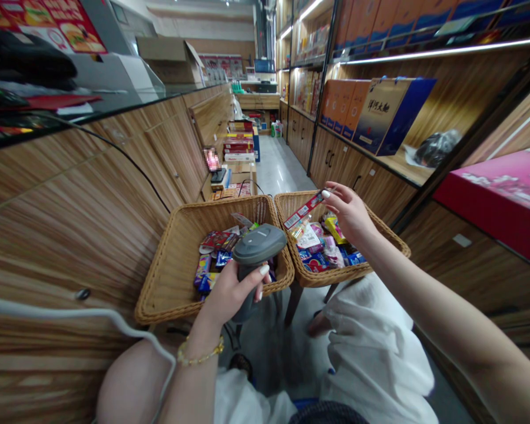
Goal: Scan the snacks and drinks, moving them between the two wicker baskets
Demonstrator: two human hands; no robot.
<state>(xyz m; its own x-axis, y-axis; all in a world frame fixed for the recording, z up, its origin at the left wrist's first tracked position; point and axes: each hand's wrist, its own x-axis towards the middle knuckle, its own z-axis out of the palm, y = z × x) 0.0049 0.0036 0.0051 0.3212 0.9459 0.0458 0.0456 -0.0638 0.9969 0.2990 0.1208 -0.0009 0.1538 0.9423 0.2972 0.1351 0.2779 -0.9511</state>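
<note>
- Packet point(304, 209): slim, red and white, with a pale barcode panel toward its lower end; held tilted in the air above the right wicker basket point(300, 199), clear of the contents.
- Right hand point(348, 212): fingertips and thumb pressed together in a pinch on the packet's upper end; the exact finger placement is partly hidden.
- Left hand point(234, 288): fingers wrapped around the handle of a grey handheld barcode scanner point(259, 244), with the scanner's broad head above the left wicker basket point(176, 277); a gold bead bracelet point(201, 351) circles the wrist.
- Handling of packet: probably light and thin, fairly stiff along its length, with a wrapper that may be slippery; an end offers the best hold and leaves the barcode panel uncovered.
- Handling of scanner: rigid, smooth plastic, probably heavier than the packet; the handle, just below the head, gives the firmest hold.
- Baskets: set just beside each other, both filled with small snack packets point(322, 253) in blue, purple and other bright wrappers.
- Surroundings: wood-grain cabinets point(70, 235) run along the left, and lit shelves with boxed gift sets point(388, 115) along the right.
</note>
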